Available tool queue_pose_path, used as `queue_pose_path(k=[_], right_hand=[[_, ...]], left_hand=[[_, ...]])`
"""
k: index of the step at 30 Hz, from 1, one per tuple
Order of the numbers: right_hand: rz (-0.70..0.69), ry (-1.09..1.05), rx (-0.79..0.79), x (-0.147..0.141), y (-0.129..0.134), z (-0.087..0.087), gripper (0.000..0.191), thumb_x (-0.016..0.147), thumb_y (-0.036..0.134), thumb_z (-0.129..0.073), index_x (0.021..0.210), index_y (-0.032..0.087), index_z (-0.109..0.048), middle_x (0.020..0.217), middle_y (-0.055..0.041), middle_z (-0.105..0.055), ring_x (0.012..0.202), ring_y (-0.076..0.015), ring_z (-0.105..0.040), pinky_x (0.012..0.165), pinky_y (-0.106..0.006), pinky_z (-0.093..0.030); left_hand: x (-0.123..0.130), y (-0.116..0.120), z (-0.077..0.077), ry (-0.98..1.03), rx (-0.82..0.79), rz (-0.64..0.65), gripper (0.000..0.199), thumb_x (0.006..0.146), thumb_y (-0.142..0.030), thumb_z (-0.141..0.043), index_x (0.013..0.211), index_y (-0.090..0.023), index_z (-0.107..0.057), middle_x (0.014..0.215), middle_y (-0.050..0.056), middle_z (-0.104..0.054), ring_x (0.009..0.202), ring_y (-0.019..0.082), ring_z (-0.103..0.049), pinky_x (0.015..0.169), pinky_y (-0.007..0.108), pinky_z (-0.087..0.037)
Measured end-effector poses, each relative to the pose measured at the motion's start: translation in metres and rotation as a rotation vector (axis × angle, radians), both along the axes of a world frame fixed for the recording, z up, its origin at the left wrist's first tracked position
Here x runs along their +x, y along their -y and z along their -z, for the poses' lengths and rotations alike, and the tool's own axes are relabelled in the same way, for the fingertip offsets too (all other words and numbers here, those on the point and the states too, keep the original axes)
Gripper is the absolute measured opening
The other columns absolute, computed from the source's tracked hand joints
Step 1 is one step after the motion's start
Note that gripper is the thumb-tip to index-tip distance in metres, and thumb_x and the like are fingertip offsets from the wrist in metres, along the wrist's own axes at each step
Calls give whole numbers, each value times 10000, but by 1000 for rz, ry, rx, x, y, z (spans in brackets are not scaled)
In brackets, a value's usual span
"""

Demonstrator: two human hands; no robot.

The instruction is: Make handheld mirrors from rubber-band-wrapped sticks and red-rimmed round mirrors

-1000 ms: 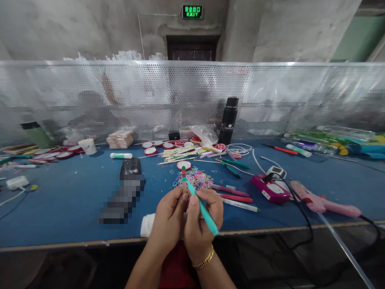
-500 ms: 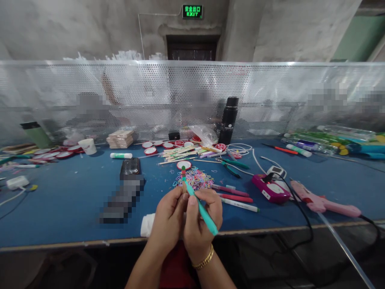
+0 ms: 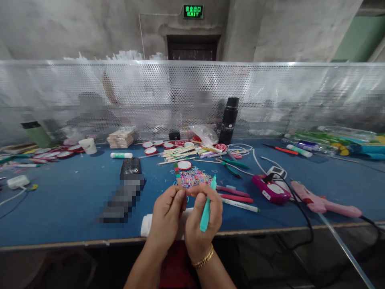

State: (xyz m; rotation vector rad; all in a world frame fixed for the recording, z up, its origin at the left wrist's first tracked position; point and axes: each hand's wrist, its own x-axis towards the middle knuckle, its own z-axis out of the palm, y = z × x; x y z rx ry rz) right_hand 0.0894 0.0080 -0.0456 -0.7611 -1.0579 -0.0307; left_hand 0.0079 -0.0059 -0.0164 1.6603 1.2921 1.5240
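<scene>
Between the thumb and fingers of my left hand (image 3: 169,208) is a flat wooden stick (image 3: 177,172), upright, with green and red bands coloured on its upper part. My right hand (image 3: 204,212), a gold bracelet at its wrist, is closed around a turquoise marker (image 3: 208,204), tip upward and tilted. A right fingertip reaches across to the left fingers near the stick's lower end. Just beyond both hands lies a heap of small colourful rubber bands (image 3: 197,177). A small red-rimmed disc (image 3: 184,165) sits behind the stick.
Markers (image 3: 237,199) lie right of the hands, then a magenta power box (image 3: 270,188) and a pink glue gun (image 3: 323,202) with trailing cables. Pliers (image 3: 230,166), wooden sticks (image 3: 177,154) and a black bottle (image 3: 229,120) stand farther back. A white roll (image 3: 146,224) is at the front edge.
My right hand has swung the marker away from the stick, its tip now pointing up and to the right. The stick has shifted slightly left and shows more of its length.
</scene>
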Motion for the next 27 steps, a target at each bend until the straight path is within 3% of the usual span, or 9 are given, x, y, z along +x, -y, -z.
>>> queue_pose_path(k=[4,10,16,20,27], right_hand=[[-7,77,-61,2,0,-4,160,980,188,-615,1138,209,-623,973,-43,-722,907,-193,-681,917,-435,-521],[-73,99,-56,3,3,-5,152,967,172,-602,1114,207,-614,964,-41,-715,905,-191,-674,919,-441,-525],[-13,105,-33,2,3,-4,164,962,178,-611,1123,211,-621,985,-46,-712,925,-197,-680,884,-417,-534],[-63,108,-81,1,2,-3,192,971,180,-593,1159,214,-607,994,-49,-710,920,-201,-674,908,-441,-534],[-90,87,-79,0,1,-4,223,975,139,-566,1181,225,-583,1028,-52,-709,983,-207,-674,976,-472,-507]], left_hand=[[-1,0,1,48,-9,-19,374,966,-457,-551,695,-199,-561,637,-26,-522,606,138,-455,575,246,-374],[1,0,0,60,22,10,383,949,-430,-575,650,-194,-536,648,-15,-527,637,144,-452,598,248,-387],[0,-2,0,28,22,27,323,950,-408,-564,726,-188,-638,700,12,-594,693,169,-516,667,266,-438],[1,0,1,15,15,18,282,966,-396,-537,855,-190,-693,773,29,-648,743,184,-559,704,276,-461],[2,-2,2,124,-10,3,315,968,-466,-562,815,-199,-632,752,3,-596,687,158,-500,634,254,-427]])
